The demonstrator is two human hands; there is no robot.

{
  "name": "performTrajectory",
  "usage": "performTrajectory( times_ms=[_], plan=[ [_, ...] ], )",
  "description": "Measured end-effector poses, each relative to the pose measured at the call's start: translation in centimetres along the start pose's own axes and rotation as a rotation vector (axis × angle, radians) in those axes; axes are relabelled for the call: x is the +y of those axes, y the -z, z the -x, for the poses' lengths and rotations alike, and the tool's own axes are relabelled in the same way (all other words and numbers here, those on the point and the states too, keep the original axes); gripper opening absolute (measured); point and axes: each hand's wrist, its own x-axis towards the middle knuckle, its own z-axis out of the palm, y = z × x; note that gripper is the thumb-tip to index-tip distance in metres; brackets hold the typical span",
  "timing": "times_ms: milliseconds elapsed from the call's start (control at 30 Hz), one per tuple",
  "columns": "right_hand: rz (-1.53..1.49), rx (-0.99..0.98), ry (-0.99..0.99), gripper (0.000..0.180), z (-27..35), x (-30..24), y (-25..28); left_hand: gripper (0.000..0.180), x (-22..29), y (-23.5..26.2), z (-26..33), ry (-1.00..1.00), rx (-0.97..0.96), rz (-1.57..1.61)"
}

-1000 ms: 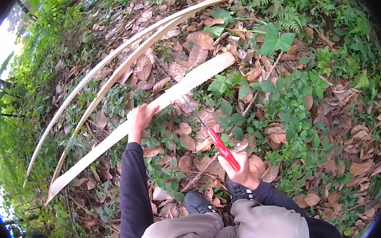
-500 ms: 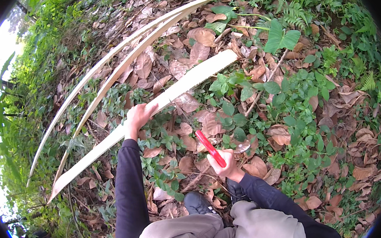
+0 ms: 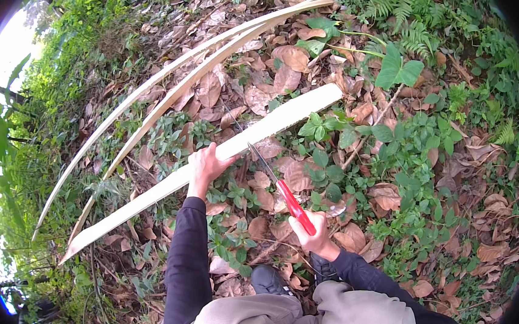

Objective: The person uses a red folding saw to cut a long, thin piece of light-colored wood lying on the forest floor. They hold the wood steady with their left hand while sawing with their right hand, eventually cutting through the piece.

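Left hand (image 3: 208, 169) grips the seemingly stiff plank (image 3: 280, 120), best held mid-length; right hand (image 3: 315, 234) clasps the saw handle (image 3: 292, 201) near it.

The right hand (image 3: 319, 241) hides part of the red handle (image 3: 292, 202). The blade (image 3: 262, 161) vanishes at the pale plank (image 3: 295, 111), whether into a cut or beneath cannot be told. The lower edge crops both sleeves, toward seven and five o'clock; at eight, a dark shape (image 3: 39, 311) is unclear.
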Motion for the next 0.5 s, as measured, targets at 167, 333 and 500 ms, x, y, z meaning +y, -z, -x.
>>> performTrajectory(
  times_ms=[167,333,500],
  plan=[
    [0.023,0.019,0.017,0.018,-0.1,0.6,-1.6,0.081,-0.1,-0.3,-0.4,0.000,-0.002,0.024],
    [0.008,0.043,-0.064,0.019,0.8,-0.3,-3.0,0.072,-0.6,0.2,-0.4,0.011,-0.001,0.110],
    [0.055,0.050,-0.010,0.023,1.1,0.8,-2.2,0.070,0.3,0.1,-0.4,0.025,0.029,0.082]
  ],
)
